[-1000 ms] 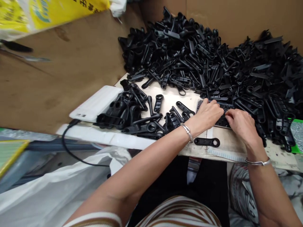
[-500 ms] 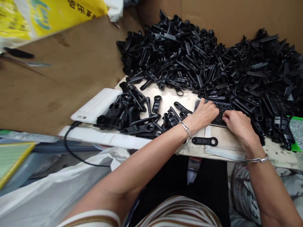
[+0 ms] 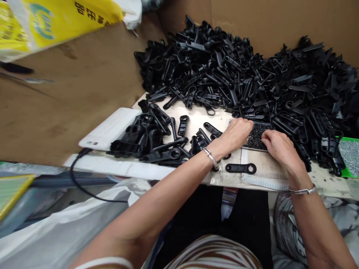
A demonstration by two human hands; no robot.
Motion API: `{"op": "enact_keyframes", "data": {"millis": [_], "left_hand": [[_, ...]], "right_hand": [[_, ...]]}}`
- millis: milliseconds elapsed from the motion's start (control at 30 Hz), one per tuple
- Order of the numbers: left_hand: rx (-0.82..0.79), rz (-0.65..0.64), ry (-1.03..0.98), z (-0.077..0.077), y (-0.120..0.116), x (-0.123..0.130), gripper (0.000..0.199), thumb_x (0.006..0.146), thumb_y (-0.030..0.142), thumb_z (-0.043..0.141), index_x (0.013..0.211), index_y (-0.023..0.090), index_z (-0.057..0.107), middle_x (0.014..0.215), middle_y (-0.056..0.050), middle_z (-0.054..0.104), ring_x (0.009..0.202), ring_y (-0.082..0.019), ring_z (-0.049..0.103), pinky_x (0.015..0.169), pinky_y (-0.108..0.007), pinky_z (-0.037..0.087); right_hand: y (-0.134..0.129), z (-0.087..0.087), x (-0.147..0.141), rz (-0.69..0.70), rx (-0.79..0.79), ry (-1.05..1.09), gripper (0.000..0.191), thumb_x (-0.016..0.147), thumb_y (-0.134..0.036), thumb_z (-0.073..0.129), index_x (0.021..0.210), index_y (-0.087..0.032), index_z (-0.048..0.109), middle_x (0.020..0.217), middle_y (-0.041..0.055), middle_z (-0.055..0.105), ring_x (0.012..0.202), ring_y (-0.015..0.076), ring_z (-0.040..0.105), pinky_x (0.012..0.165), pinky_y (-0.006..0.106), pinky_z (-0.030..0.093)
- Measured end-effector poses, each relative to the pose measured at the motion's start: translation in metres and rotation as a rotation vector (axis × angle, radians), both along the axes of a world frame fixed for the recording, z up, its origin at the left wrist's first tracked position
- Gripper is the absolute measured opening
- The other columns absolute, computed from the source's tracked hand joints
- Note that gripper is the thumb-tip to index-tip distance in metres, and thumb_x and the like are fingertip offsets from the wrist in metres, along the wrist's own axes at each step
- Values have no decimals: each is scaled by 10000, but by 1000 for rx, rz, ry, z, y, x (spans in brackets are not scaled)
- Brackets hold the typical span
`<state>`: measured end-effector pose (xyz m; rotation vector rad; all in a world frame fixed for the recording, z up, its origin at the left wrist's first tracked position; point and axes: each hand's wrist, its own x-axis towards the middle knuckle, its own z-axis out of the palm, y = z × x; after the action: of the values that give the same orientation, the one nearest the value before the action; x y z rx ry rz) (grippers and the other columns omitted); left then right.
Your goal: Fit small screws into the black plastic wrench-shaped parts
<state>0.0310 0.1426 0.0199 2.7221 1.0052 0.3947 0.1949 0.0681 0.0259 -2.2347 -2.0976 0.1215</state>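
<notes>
A shallow tray of small black pieces [image 3: 256,136] lies in front of the big heap. My left hand [image 3: 238,132] is over the tray's left part, its fingers curled and closed; what they hold, if anything, is hidden. At the tray's right side is my right hand [image 3: 276,144], thumb and fingertips pinched together over the small pieces, with anything between them too small to make out. A single black plastic part with a round toothed end [image 3: 240,168] lies flat near the table's front edge, below the tray.
A big heap of black plastic parts [image 3: 213,67] fills the back. A smaller pile [image 3: 148,134] lies at the left beside a white device [image 3: 109,129] with a black cable. A green-edged tray [image 3: 349,157] is at the right. Cardboard walls [image 3: 92,74] stand behind and left.
My left hand has shifted slightly left over the tray, uncovering more small pieces. My right hand stays at the tray's right side. The whole view has shifted a little.
</notes>
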Motion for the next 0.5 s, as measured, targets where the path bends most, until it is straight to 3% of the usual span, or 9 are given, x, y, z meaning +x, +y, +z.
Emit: {"op": "enact_keyframes", "data": {"millis": [167,367,500], "left_hand": [[-217,113,-226,5,5,-5,175,789,56,511,808,153,657,693,-14,642,697,-167,592,693,-280,454],[-192,118,-321,7,-1,-15,191,754,51,547,855,157,669,699,6,653,670,-146,589,677,-275,470],[-355,98,-510,13,-19,-25,134,758,48,588,828,136,663,743,-3,686,708,-127,634,719,-265,516]], "right_hand": [[-7,-1,2,-10,204,488,87,812,-218,561,767,-197,632,690,-8,633,636,142,567,650,263,413],[-11,-2,-10,-110,196,989,181,722,-324,685,799,-162,664,659,2,620,571,126,561,529,240,456],[-22,-1,-20,-159,223,1224,230,693,-344,742,816,-157,689,631,-2,629,536,113,565,516,236,493]]}}
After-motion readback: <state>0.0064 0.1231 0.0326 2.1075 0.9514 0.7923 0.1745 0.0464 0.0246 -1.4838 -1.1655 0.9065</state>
